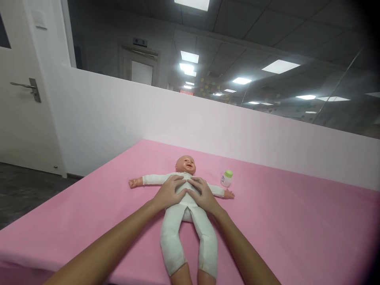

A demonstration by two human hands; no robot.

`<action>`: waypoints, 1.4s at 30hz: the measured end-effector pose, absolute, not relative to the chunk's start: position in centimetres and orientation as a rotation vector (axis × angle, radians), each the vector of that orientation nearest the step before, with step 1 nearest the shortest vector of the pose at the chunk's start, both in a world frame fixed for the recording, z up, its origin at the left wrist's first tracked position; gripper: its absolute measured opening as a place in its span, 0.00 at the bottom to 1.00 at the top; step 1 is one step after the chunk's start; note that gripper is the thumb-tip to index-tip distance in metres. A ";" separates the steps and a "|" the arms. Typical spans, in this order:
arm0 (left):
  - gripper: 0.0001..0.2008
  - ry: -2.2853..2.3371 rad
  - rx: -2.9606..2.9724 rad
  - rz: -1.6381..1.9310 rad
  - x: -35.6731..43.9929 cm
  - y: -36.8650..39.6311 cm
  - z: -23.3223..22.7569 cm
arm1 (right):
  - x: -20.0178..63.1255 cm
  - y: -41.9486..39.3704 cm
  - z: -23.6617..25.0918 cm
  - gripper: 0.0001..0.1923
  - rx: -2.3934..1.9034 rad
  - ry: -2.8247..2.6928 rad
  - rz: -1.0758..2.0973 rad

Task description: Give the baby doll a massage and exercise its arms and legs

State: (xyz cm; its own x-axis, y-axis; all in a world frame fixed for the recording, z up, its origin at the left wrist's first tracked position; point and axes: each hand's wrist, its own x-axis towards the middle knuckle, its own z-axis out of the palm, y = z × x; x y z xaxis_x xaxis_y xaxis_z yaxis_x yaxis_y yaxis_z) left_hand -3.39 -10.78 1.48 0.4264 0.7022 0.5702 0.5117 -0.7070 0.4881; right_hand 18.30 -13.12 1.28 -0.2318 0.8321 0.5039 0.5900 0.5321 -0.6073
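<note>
A baby doll (185,227) in a white suit lies on its back on the pink sheet (282,221), arms spread, head toward the wall. My left hand (170,192) rests flat on the left side of its chest. My right hand (202,194) lies flat on the right side, the fingertips of both hands almost meeting at the middle. Neither hand grips anything. A small white bottle with a green cap (227,178) stands just beyond the doll's outstretched hand, to the right of my right hand.
A low white partition wall (148,118) runs along the far side of the pink surface, with glass above it. A white door with a metal handle (31,88) is at the left. Dark floor (23,190) lies past the surface's left edge.
</note>
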 end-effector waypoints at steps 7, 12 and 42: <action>0.21 0.999 2.494 1.023 -3.7 -9.9 2.3 | 18.9 -12.7 1.6 0.28 -1.176 -1.956 0.418; 0.11 1.088 2.490 1.147 -2.8 -10.3 2.9 | 18.3 -11.9 1.6 0.15 -1.178 -1.915 0.313; 0.29 0.991 2.485 0.938 -4.0 -9.7 2.3 | 18.4 -13.3 1.8 0.34 -1.279 -1.979 0.472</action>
State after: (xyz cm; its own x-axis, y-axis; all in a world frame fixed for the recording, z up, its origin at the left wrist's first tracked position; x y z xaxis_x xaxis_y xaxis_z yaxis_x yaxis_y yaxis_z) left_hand -4.01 -9.75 2.27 0.5474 0.6985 0.4609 0.4988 -0.7145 0.4906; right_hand 18.43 -13.26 1.80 -0.2471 0.8946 0.3724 0.6304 0.4403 -0.6394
